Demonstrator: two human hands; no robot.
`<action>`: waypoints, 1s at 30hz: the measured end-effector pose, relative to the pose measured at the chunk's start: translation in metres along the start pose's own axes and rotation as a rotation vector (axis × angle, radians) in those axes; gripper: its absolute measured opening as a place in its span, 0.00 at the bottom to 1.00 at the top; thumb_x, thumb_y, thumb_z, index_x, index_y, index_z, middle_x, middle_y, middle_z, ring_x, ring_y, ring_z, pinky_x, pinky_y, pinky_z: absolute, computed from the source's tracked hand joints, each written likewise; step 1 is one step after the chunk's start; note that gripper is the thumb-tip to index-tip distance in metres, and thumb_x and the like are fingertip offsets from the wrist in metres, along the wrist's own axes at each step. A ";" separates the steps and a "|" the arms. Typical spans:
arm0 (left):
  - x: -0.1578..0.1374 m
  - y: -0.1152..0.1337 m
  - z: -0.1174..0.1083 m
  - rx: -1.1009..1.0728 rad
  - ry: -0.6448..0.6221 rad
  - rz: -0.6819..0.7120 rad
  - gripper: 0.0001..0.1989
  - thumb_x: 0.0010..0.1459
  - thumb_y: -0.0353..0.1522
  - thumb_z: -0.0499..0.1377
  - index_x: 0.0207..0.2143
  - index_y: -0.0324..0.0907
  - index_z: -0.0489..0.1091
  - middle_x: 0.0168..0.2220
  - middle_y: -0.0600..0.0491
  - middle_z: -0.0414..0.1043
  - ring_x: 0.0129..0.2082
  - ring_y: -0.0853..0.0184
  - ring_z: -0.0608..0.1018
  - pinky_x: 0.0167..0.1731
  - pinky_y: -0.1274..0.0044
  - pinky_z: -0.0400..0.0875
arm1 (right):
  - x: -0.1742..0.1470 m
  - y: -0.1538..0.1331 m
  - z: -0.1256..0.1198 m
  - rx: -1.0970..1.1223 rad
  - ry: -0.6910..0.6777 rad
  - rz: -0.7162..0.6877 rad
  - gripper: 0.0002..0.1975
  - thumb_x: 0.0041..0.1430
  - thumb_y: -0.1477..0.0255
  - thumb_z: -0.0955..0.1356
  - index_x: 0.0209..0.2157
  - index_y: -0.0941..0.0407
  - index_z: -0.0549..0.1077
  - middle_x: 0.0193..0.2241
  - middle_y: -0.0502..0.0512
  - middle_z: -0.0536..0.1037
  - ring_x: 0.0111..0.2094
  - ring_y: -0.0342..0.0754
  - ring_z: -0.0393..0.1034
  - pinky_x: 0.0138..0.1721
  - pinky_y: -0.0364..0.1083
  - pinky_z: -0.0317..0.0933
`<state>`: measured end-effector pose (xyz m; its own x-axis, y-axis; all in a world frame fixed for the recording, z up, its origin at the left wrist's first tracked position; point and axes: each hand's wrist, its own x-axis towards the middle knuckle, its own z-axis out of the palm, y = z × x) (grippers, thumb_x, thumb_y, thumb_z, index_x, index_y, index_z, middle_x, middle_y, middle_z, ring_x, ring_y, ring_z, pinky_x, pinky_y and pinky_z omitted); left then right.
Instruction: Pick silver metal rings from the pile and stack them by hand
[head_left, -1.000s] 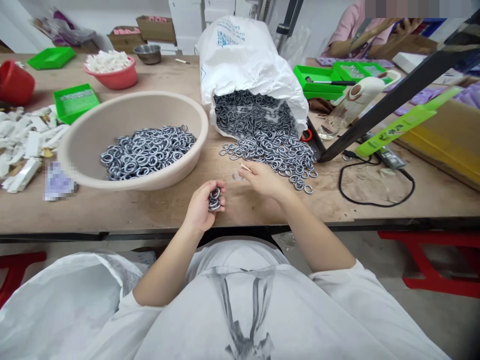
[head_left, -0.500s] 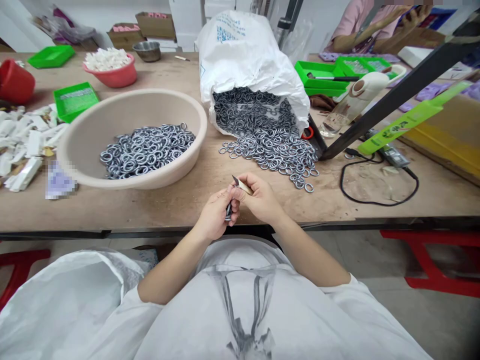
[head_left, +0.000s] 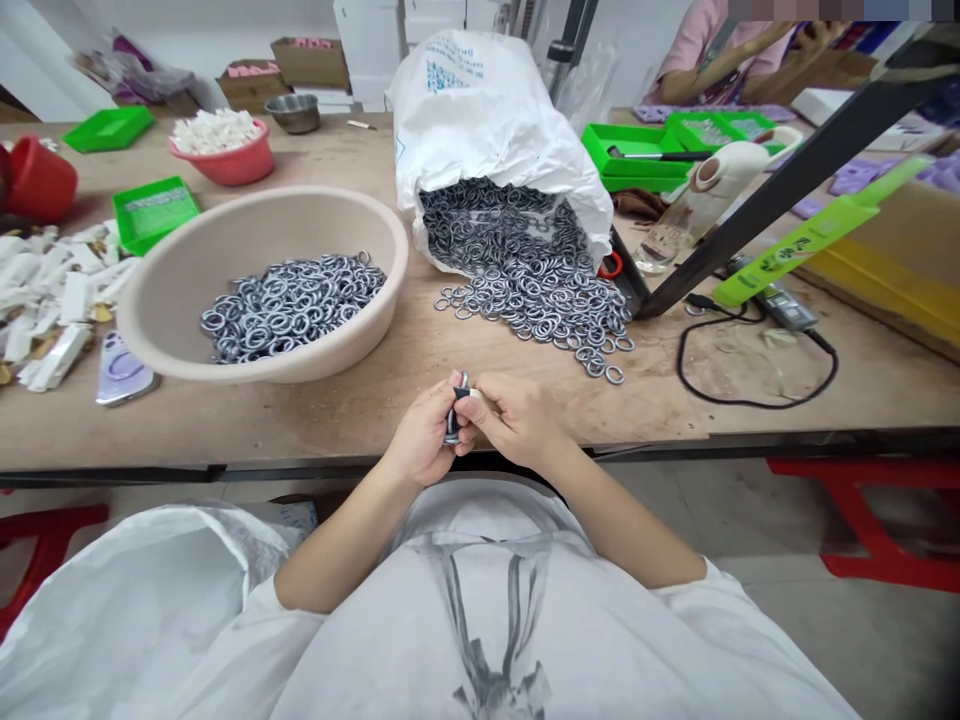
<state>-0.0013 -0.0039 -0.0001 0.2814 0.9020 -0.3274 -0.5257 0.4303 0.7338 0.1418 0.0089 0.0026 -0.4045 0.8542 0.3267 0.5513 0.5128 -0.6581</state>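
Observation:
My left hand (head_left: 426,432) is closed around a few grey rings (head_left: 451,430), one of them sticking up between finger and thumb. My right hand (head_left: 521,420) grips a small knife with a pale handle, its dark blade (head_left: 463,392) against the held ring. Most of the handle is hidden by my fingers. Both hands meet just above the table's front edge. Beyond them, loose grey rings (head_left: 547,310) spill from a white sack (head_left: 487,120). To the left stands a wide beige basin (head_left: 262,215) with a heap of the same rings in it.
White plastic pieces (head_left: 64,300) and a phone (head_left: 124,370) lie left of the basin. Behind are green trays (head_left: 154,235) and a pink bowl (head_left: 255,165). A dark metal post (head_left: 750,210) slants up on the right beside a black cable (head_left: 682,350). Another person (head_left: 720,60) sits across the table.
The knife blade, which pointed up and clear of the rings, is now turned down against a ring in my left hand. My right hand has rolled over its handle.

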 end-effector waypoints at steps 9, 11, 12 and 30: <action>-0.001 0.001 -0.006 -0.006 -0.103 -0.068 0.23 0.53 0.45 0.66 0.22 0.40 0.58 0.19 0.61 0.55 0.15 0.78 0.61 0.11 0.85 0.55 | 0.018 0.036 0.010 -0.049 0.123 0.222 0.28 0.68 0.50 0.57 0.23 0.54 0.68 0.19 0.49 0.70 0.23 0.44 0.63 0.26 0.43 0.47; -0.001 0.001 -0.010 -0.022 -0.130 -0.082 0.23 0.54 0.44 0.66 0.22 0.40 0.58 0.20 0.60 0.55 0.15 0.78 0.61 0.11 0.85 0.56 | 0.034 0.047 0.007 -0.160 0.163 0.325 0.27 0.68 0.51 0.57 0.23 0.54 0.69 0.18 0.49 0.69 0.23 0.45 0.63 0.26 0.44 0.48; 0.000 0.001 -0.012 -0.038 -0.116 -0.077 0.23 0.54 0.44 0.66 0.23 0.40 0.59 0.21 0.60 0.56 0.16 0.78 0.61 0.12 0.85 0.57 | 0.044 0.049 0.006 -0.211 0.132 0.328 0.25 0.68 0.52 0.58 0.27 0.53 0.72 0.21 0.50 0.73 0.25 0.47 0.66 0.28 0.44 0.50; 0.010 0.022 -0.031 -0.241 0.227 -0.085 0.07 0.60 0.29 0.56 0.29 0.37 0.69 0.29 0.51 0.73 0.21 0.72 0.75 0.14 0.84 0.70 | 0.121 0.083 0.020 -0.692 -0.220 0.020 0.19 0.67 0.59 0.63 0.50 0.56 0.75 0.52 0.62 0.75 0.45 0.56 0.74 0.39 0.49 0.61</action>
<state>-0.0349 0.0155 -0.0056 0.1606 0.8353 -0.5258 -0.6905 0.4758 0.5449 0.1245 0.1532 -0.0261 -0.4867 0.8643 0.1267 0.8661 0.4964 -0.0589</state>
